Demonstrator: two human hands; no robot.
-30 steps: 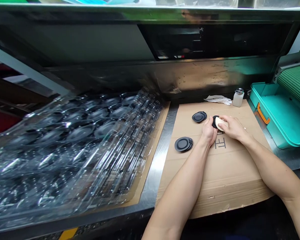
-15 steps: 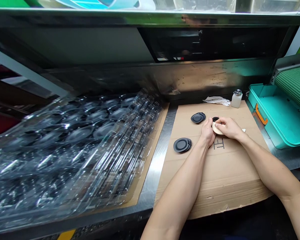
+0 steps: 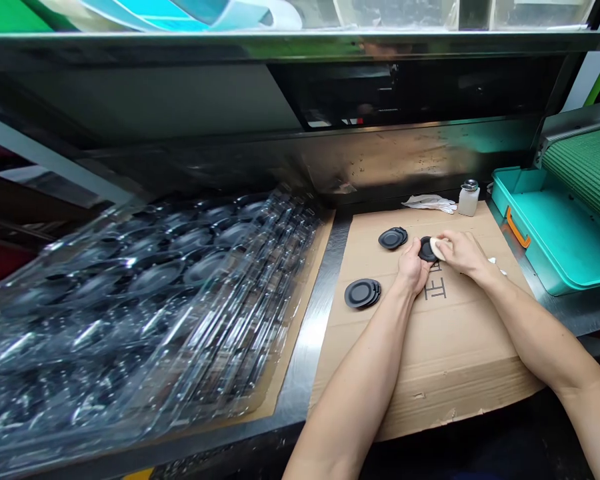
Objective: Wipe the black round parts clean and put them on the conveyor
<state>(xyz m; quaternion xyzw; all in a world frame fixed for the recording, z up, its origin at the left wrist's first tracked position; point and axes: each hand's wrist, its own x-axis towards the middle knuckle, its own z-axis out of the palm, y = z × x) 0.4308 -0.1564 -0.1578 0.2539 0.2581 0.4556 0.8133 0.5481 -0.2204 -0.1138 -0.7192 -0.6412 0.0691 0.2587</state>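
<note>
Pinching black disc [image 3: 424,249] by near rim w/ left hand [image 3: 413,270], fingers curled, over cardboard sheet [image 3: 430,347] on bench [image 3: 310,333]. Pressing beige pad [image 3: 437,247] onto disc's right side w/ right hand [image 3: 461,253], fingertips closed on pad. Locating disc btwn both hands: fwd-right of left palm, under right fingertips, round, no long axis.

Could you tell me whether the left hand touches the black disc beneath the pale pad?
Touching: head view shows the left hand gripping the black disc by its edge.

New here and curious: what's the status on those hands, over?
Left hand grips black disc. Right hand presses pale pad on it. Disc stacks lie apart.
</note>
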